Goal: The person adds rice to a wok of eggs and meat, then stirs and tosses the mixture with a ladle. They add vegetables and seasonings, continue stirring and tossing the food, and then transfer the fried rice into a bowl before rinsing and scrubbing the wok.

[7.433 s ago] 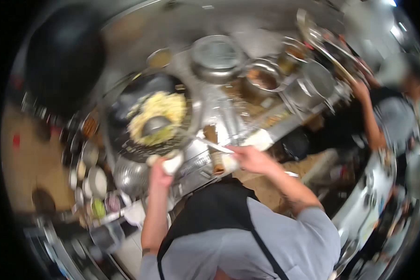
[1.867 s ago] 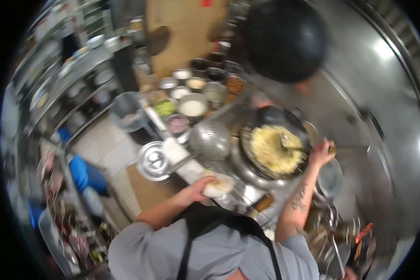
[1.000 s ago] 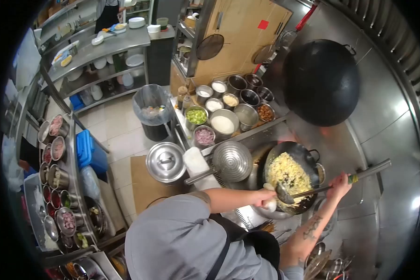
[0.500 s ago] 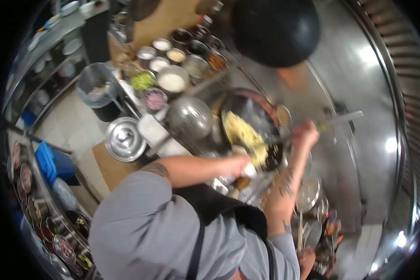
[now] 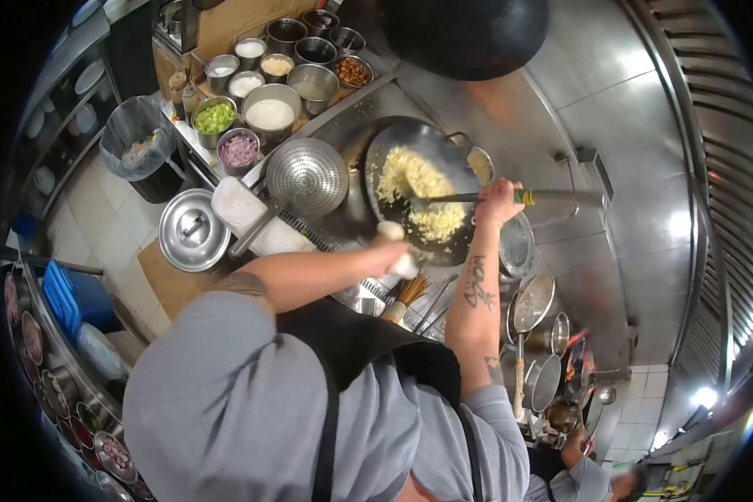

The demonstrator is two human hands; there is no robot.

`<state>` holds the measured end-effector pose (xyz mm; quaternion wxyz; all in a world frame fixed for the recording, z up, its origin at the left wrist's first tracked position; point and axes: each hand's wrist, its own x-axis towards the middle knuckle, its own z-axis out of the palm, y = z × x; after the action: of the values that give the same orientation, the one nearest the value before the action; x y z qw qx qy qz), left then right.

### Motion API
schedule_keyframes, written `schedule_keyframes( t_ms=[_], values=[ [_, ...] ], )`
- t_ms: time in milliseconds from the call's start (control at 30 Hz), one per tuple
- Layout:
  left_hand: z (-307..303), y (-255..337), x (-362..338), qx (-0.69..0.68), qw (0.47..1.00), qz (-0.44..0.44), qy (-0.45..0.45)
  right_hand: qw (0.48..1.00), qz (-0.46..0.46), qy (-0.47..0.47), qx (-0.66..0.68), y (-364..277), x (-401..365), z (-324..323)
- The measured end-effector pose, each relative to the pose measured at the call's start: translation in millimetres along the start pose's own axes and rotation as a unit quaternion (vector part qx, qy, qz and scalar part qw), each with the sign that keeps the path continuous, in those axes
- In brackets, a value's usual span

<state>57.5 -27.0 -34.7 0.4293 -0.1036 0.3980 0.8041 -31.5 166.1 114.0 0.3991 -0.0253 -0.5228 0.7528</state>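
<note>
A black wok [image 5: 431,140] rests on the stove, tilted a little, with pale yellow and white food in small pieces [image 5: 439,222] spread inside. My left hand [image 5: 386,258] is closed around a white cloth [image 5: 405,266] at the wok's near left edge; the grip on the wok itself is covered. My right hand [image 5: 499,203] is wrapped around the handle of a long-handled metal wok utensil [image 5: 453,198], which has green and yellow bands. Its head is down in the food, so its shape cannot be made out.
A perforated strainer [image 5: 308,177] lies left of the wok, near a lidded pot [image 5: 194,230]. Metal containers of ingredients [image 5: 272,115] stand at the back left. A bamboo brush [image 5: 412,290] is in front. Another large wok [image 5: 464,33] is beyond. Another person [image 5: 581,481] works at lower right.
The view has shifted and become sharper. The food is spread more across the wok, and the utensil's head sits farther left in it. Both hands keep their holds.
</note>
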Motion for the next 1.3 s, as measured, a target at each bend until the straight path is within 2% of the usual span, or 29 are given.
schedule_keyframes(
  t_ms=[33,100,133,200,233,267,300,333,367,433,467,500,533,567,600,633,700,767,800,833,867,900,967,1033,1067,1100,1167,1233,1300],
  values=[
    [-15,-15,-9,-0.017,1.0,0.006,0.026,0.997,0.01,-0.04,0.067,10,15,-19],
    [-14,-10,-65,0.096,0.989,0.076,0.078,0.998,-0.029,-0.005,-0.058,-43,9,28],
    [-10,-9,-82,0.143,0.98,0.089,0.107,0.996,0.026,-0.011,-0.089,-72,10,48],
    [11,-1,-72,0.199,0.963,0.05,0.176,0.99,0.06,-0.036,-0.118,-80,15,52],
    [17,15,-49,0.154,0.984,0.016,0.092,0.989,0.081,-0.051,-0.116,-76,17,51],
    [19,3,16,0.112,0.984,-0.018,0.136,0.991,0.07,-0.03,-0.112,-62,9,51],
    [-4,-24,84,-0.016,0.998,0.017,-0.055,0.993,0.058,-0.01,-0.107,-41,-1,49],
    [-7,-23,75,0.055,0.998,0.021,-0.008,0.996,0.004,0.003,-0.086,-23,-3,39],
    [-7,-19,52,0.126,0.991,0.023,0.038,0.998,-0.006,-0.003,-0.067,-18,-5,30],
    [-19,-20,-40,0.035,0.999,-0.013,0.027,0.999,-0.035,-0.011,-0.026,-19,-2,16],
    [-30,-32,-55,0.09,0.994,0.058,0.02,0.998,-0.048,-0.042,-0.026,-43,1,22],
    [-35,-35,-64,0.142,0.981,0.13,0.015,0.997,-0.005,-0.076,-0.001,-65,10,26],
    [-13,-14,-80,0.219,0.968,0.067,0.098,0.997,0.018,-0.059,-0.034,-86,13,40],
    [16,11,-89,0.061,0.992,0.017,0.107,0.996,0.043,-0.04,-0.068,-99,12,47],
    [25,16,-52,0.112,0.986,-0.013,0.121,0.994,0.077,-0.041,-0.07,-100,14,46],
    [27,14,-11,0.161,0.977,-0.042,0.132,0.994,0.067,-0.018,-0.083,-92,10,45],
    [27,24,32,0.109,0.99,-0.023,0.088,0.993,0.044,0.021,-0.107,-53,0,40],
    [-4,-12,31,0.098,0.994,0.003,0.055,0.998,-0.018,-0.022,-0.047,-17,-2,10],
    [-8,-3,-20,0.053,0.998,-0.034,0.024,0.999,-0.018,-0.029,-0.032,-22,2,7],
    [-17,-20,-40,0.125,0.989,0.002,0.083,0.999,-0.02,-0.036,-0.016,-31,8,8],
    [-43,-48,-35,0.188,0.981,0.008,0.041,0.998,-0.031,-0.044,-0.03,-52,15,19],
    [-48,-57,-33,0.247,0.966,0.056,0.055,0.997,-0.041,-0.052,-0.042,-78,23,34],
    [9,13,-69,0.168,0.976,-0.037,0.131,0.995,-0.024,-0.068,-0.072,-113,48,39],
    [18,27,-21,0.048,0.996,-0.037,0.068,0.994,-0.018,-0.096,-0.055,-137,41,61],
    [2,5,41,0.101,0.992,-0.007,0.078,0.992,-0.019,-0.113,-0.046,-143,40,68],
    [-7,-1,83,0.044,0.998,-0.014,0.046,0.989,-0.049,-0.13,-0.04,-134,38,68],
    [-5,33,83,-0.002,0.998,-0.064,-0.017,0.979,-0.111,-0.166,-0.028,-89,27,56],
    [-18,34,69,0.021,0.999,-0.032,0.019,0.985,-0.099,-0.076,-0.118,-19,14,34],
    [-46,33,39,-0.045,0.997,-0.053,-0.038,0.994,-0.025,-0.017,-0.108,-9,22,-11]
  ],
)
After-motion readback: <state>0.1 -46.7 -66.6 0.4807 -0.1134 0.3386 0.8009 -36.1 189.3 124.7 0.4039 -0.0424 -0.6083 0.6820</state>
